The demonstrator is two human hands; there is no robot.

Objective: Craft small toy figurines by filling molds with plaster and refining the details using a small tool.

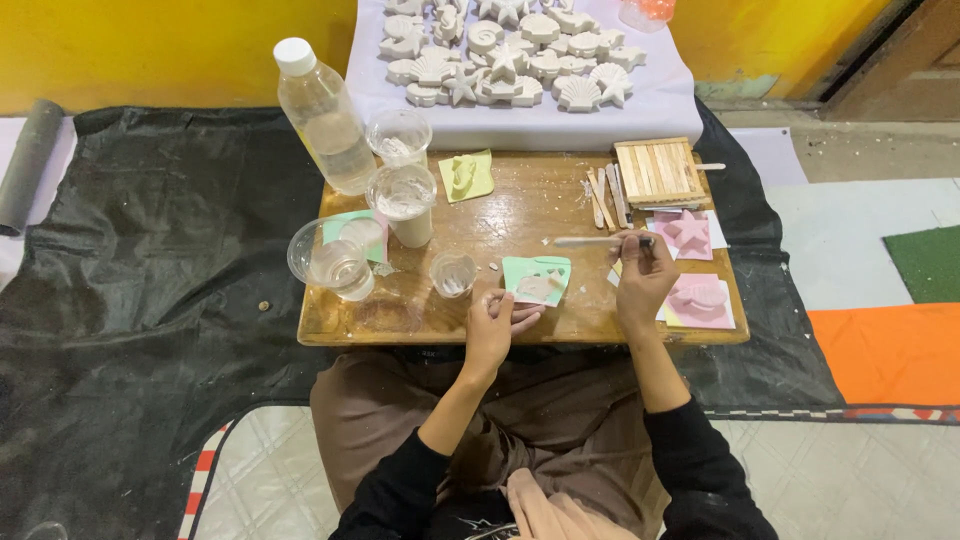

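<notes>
While seated at low wooden table (520, 215): left hand (492, 322) resting, fingers loosely curled, on green mould (537, 279), just ahead. Right hand (643, 280) pinching wooden stick (596, 241), long axis left-right, tip above mould; left nearer.

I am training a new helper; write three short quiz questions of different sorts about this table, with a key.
1. True or false: the right hand holds a wooden stick.
2. Which colour is the mould at the left hand? A pink, B green, C blue.
3. What lies on the white cloth behind the wooden board?

Key: 1 true. 2 B. 3 White plaster casts, shells and stars.
</notes>
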